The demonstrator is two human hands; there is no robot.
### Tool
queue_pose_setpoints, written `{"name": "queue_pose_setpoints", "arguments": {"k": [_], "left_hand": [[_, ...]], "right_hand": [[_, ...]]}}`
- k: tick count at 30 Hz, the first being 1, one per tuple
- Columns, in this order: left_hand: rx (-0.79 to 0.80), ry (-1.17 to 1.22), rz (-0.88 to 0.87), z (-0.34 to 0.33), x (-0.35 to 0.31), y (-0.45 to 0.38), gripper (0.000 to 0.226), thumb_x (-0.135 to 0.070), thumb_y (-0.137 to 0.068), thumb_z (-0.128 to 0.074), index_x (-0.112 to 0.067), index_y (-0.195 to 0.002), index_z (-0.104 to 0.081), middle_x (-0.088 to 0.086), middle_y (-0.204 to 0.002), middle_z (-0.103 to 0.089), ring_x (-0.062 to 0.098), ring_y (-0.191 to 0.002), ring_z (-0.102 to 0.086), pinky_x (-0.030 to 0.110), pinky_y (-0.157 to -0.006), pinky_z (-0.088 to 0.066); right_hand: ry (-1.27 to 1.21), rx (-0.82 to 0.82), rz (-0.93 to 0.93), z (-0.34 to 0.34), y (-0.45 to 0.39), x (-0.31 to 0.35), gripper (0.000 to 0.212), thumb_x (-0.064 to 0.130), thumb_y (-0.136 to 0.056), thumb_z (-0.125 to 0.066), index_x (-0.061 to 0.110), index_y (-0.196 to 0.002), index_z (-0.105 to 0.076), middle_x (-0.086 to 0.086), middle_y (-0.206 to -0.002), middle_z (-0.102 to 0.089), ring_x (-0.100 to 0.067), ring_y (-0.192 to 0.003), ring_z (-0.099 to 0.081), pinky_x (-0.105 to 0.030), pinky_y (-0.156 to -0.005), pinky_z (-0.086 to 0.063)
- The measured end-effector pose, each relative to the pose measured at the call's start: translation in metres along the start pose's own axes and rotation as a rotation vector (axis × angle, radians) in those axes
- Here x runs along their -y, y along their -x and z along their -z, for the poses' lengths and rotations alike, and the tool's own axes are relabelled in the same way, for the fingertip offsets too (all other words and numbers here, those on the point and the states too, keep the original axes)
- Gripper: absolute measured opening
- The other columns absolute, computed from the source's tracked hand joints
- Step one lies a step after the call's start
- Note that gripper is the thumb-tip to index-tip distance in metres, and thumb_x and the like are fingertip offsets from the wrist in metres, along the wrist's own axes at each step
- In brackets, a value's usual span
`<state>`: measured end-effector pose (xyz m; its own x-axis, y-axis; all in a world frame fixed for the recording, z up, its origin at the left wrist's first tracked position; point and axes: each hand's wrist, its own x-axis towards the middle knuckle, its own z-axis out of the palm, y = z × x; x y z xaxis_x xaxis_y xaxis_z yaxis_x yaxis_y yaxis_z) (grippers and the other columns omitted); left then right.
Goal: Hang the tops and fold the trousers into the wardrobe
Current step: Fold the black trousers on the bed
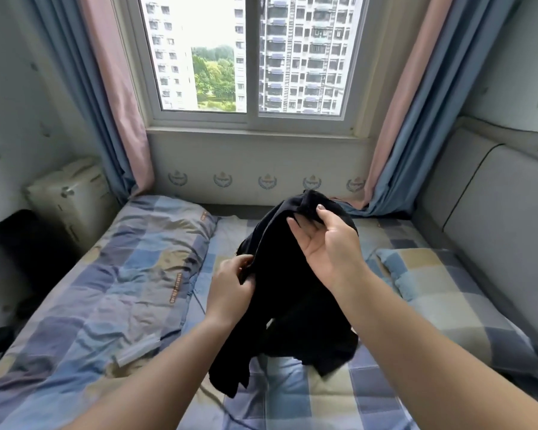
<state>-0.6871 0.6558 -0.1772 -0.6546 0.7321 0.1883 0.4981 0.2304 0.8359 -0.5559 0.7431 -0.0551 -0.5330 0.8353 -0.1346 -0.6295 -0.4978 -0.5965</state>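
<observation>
**A:** so what's the setup here?

**B:** biggest thing is the bed (292,395) with a checked sheet, running up to the window (249,57), curtains either side. Folded checked quilt (106,274) on the left half, a matching pillow (432,274) on the right by the grey headboard.

**A:** and the clothes?

**B:** one black garment (289,293), can't tell if it's a top or trousers. It's held up over the middle of the bed, bottom end trailing onto the sheet. Right hand (326,240) pinches the top edge under the thumb, fingers loose. Left hand (230,287) grips the left edge lower down, fingers curled into the fabric.
</observation>
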Motion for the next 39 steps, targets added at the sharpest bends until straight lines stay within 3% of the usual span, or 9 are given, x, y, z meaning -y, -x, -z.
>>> {"name": "queue_pose_setpoints", "arguments": {"k": [4,6,15,18,23,26,30,34,39], "left_hand": [[0.039,-0.079,0.008,-0.002,0.007,-0.001,0.006,-0.032,-0.092,-0.056,-0.033,-0.087,-0.06,-0.003,-0.089,-0.057,0.018,-0.089,-0.059,0.027,-0.069,-0.042],[0.052,-0.1,0.011,-0.001,0.006,-0.006,0.019,-0.034,-0.096,-0.051,-0.028,-0.08,-0.059,-0.001,-0.079,-0.058,0.024,-0.08,-0.06,0.028,-0.057,-0.033],[-0.048,-0.221,-0.268,0.062,-0.044,-0.088,0.038,0.004,-0.086,-0.053,-0.017,-0.114,-0.069,0.007,-0.109,-0.06,0.017,-0.101,-0.056,0.016,-0.094,-0.035],[-0.117,-0.048,-0.282,0.068,-0.088,-0.107,0.046,0.012,-0.081,-0.044,-0.019,-0.092,-0.076,0.005,-0.106,-0.064,0.012,-0.103,-0.055,0.019,-0.101,-0.037],[-0.195,0.321,-0.097,0.076,-0.148,-0.128,0.043,0.005,-0.084,-0.035,-0.022,-0.07,-0.065,-0.001,-0.085,-0.065,0.016,-0.078,-0.058,0.024,-0.059,-0.052],[-0.244,0.388,-0.058,0.083,-0.163,-0.137,0.039,0.0,-0.086,-0.035,-0.023,-0.071,-0.063,0.003,-0.083,-0.061,0.02,-0.078,-0.058,0.034,-0.067,-0.053],[-0.322,0.476,-0.021,0.096,-0.176,-0.143,0.038,-0.002,-0.086,-0.032,-0.024,-0.075,-0.061,0.007,-0.087,-0.059,0.024,-0.084,-0.057,0.031,-0.062,-0.051],[-0.363,0.491,-0.044,0.105,-0.191,-0.141,0.034,0.0,-0.089,-0.031,-0.017,-0.084,-0.059,0.005,-0.086,-0.057,0.017,-0.077,-0.056,0.02,-0.05,-0.05],[-0.367,0.489,-0.064,0.11,-0.207,-0.137,0.033,0.001,-0.089,-0.031,-0.016,-0.084,-0.059,0.002,-0.079,-0.057,0.015,-0.071,-0.056,0.017,-0.045,-0.047]], "right_hand": [[-0.011,0.031,0.033,-0.001,-0.001,0.023,0.016,0.004,-0.097,-0.044,0.0,-0.095,-0.06,-0.014,-0.09,-0.068,-0.022,-0.072,-0.071,-0.031,-0.061,-0.058],[0.022,0.037,0.055,0.001,-0.004,0.033,0.016,0.004,-0.097,-0.043,0.001,-0.094,-0.059,-0.013,-0.095,-0.065,-0.021,-0.073,-0.071,-0.031,-0.063,-0.059],[0.251,-0.032,0.018,0.058,-0.033,0.071,0.021,0.01,-0.1,-0.041,0.011,-0.096,-0.062,-0.003,-0.089,-0.073,-0.016,-0.081,-0.071,-0.031,-0.059,-0.058],[0.493,0.054,-0.034,0.077,-0.044,0.079,0.015,0.019,-0.096,-0.053,0.017,-0.106,-0.063,-0.001,-0.118,-0.065,-0.017,-0.109,-0.061,-0.04,-0.083,-0.054],[1.332,0.119,-0.027,0.1,-0.057,0.103,0.056,0.034,-0.085,-0.068,0.022,-0.135,-0.048,0.002,-0.134,-0.052,-0.014,-0.125,-0.049,-0.028,-0.098,-0.042],[1.857,0.162,0.332,0.113,-0.063,0.112,0.05,0.033,-0.084,-0.069,0.023,-0.129,-0.051,0.006,-0.118,-0.061,-0.013,-0.113,-0.058,-0.024,-0.09,-0.044],[1.904,-0.029,0.968,0.136,-0.07,0.126,0.037,0.019,-0.076,-0.076,0.017,-0.104,-0.053,0.011,-0.081,-0.054,-0.016,-0.071,-0.059,-0.029,-0.058,-0.046],[1.76,-0.235,0.684,0.153,-0.091,0.139,0.045,0.026,-0.08,-0.074,0.013,-0.113,-0.047,0.001,-0.086,-0.055,-0.022,-0.073,-0.057,-0.034,-0.061,-0.045],[2.02,-0.191,0.254,0.162,-0.11,0.108,0.041,0.053,-0.083,-0.062,0.027,-0.114,-0.055,-0.003,-0.119,-0.046,-0.022,-0.099,-0.057,-0.029,-0.07,-0.043]]}}
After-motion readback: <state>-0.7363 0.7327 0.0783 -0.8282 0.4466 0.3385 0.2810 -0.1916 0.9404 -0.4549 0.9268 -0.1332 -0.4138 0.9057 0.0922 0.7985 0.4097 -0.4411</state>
